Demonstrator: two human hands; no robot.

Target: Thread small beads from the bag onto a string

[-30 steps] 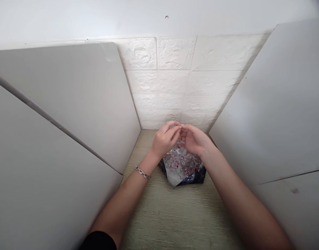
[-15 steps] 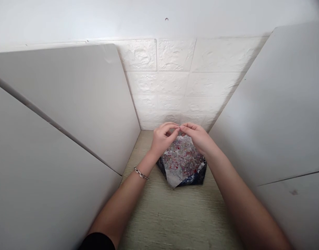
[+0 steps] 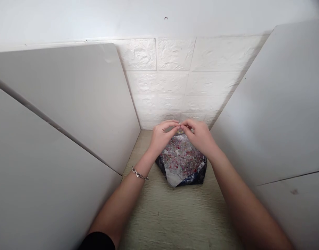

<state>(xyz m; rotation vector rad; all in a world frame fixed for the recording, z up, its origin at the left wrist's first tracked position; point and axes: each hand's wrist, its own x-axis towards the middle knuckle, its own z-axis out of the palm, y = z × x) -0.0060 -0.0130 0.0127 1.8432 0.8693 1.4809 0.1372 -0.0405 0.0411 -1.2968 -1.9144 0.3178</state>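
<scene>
Many small beads point(image 3: 182, 156), mostly pink, clear and red, lie in a shallow dark blue, cloth-like holder point(image 3: 193, 180) with a pale lining. Over its far edge, my left hand point(image 3: 163, 135) and my right hand point(image 3: 198, 135) meet at the fingertips. Both are closed in a pinch, thumb against finger. Whatever is between the fingertips is too small to make out. A few pale and yellowish bits show just under the fingers, blurred. My left wrist wears a silver chain bracelet point(image 3: 139, 174).
The holder rests on a greenish wood-grain surface point(image 3: 170, 215). Grey-white panels stand at the left point(image 3: 71, 93) and right point(image 3: 274, 104), close to my forearms. Behind is a white brick-patterned wall point(image 3: 172, 81).
My hands have shifted slightly; the right hand is turned a little more, its fingers curled further. Pale bits now show beneath the fingertips. The bead holder stays in place.
</scene>
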